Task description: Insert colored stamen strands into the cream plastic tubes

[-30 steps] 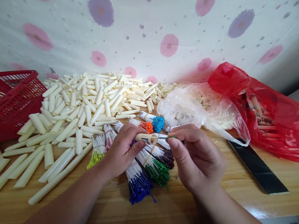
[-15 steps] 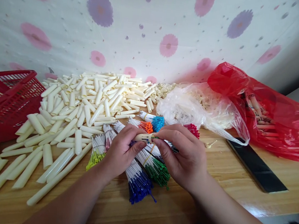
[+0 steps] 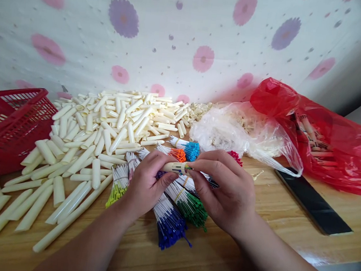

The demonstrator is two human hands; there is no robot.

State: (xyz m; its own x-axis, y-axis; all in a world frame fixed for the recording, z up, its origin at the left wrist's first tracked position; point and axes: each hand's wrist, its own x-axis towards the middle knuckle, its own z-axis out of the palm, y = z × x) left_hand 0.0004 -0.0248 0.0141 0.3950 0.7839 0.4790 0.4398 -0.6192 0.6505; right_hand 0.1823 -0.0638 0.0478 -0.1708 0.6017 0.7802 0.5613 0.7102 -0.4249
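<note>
Left hand [image 3: 149,179] grips a cream tube [image 3: 174,167] above mid-counter [image 3: 282,220], back from the near edge. Right hand [image 3: 191,169] pinches a small green piece [image 3: 189,168] at the tube's right end (mostly hidden, can't tell how deep it sits). Reads as the fitting step. Next move calls for a steady left grip and a straight push, clear of the green bundle [image 3: 193,207].

No text, label, brand, number or sign can be read, either on the small cream cylindrical plastic tube [image 3: 175,167] or on the pale wooden worktop [image 3: 281,212]
</note>
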